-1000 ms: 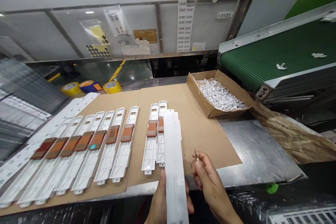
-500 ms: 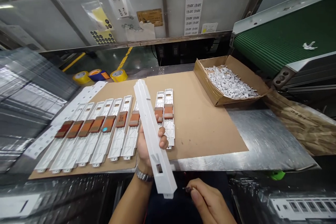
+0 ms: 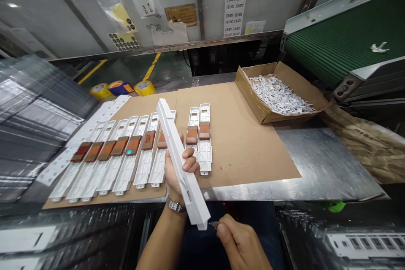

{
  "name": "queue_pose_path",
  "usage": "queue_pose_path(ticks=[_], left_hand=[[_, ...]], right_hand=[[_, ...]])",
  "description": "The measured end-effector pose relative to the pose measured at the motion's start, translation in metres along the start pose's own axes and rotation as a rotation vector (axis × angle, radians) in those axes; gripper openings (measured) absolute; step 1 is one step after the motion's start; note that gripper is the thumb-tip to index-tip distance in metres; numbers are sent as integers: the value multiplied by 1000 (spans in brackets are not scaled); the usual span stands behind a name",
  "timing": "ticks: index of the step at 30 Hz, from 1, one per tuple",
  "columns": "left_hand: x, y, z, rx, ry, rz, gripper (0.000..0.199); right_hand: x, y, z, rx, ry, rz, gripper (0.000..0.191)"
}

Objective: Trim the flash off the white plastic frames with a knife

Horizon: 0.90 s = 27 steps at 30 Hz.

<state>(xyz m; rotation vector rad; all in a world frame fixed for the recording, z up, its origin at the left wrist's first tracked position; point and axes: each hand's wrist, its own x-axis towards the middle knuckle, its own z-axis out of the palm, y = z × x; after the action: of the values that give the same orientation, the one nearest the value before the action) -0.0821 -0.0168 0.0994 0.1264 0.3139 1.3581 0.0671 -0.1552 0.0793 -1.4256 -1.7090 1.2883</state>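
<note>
My left hand (image 3: 172,175) is wrapped round the middle of a long white plastic strip (image 3: 177,158), held slanting above the table edge with its lower end towards me. That strip has a small rectangular opening near the lower end. Between the thumb and fingers of my right hand (image 3: 239,238) is a small pointed blade (image 3: 214,224); its tip is close to the strip's lower corner, and I cannot tell if they touch. Several similar white strips (image 3: 205,158) lie side by side on brown cardboard (image 3: 243,147), with reddish-brown blocks (image 3: 148,139) across them.
A cardboard box (image 3: 253,103) of small white plastic pieces (image 3: 281,95) stands at the back right, beside a green conveyor belt (image 3: 341,38). Tape rolls (image 3: 144,88) sit at the back left. Crumpled brown paper (image 3: 354,135) lies right, and the metal table edge (image 3: 268,194) runs before me.
My right hand has moved left and up, bringing the blade to the strip's lower end. The strip has rolled slightly in my left hand, showing more of its side. The view has shifted a little.
</note>
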Motion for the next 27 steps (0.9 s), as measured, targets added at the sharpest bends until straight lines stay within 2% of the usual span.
queue_pose_path(ticks=[17, 27], left_hand=[[-1, 2, -1, -21, -2, 1, 45], [-2, 3, 1, -3, 10, 10, 50]], right_hand=[[7, -7, 4, 37, 5, -8, 38], [7, -10, 3, 10, 3, 11, 39]])
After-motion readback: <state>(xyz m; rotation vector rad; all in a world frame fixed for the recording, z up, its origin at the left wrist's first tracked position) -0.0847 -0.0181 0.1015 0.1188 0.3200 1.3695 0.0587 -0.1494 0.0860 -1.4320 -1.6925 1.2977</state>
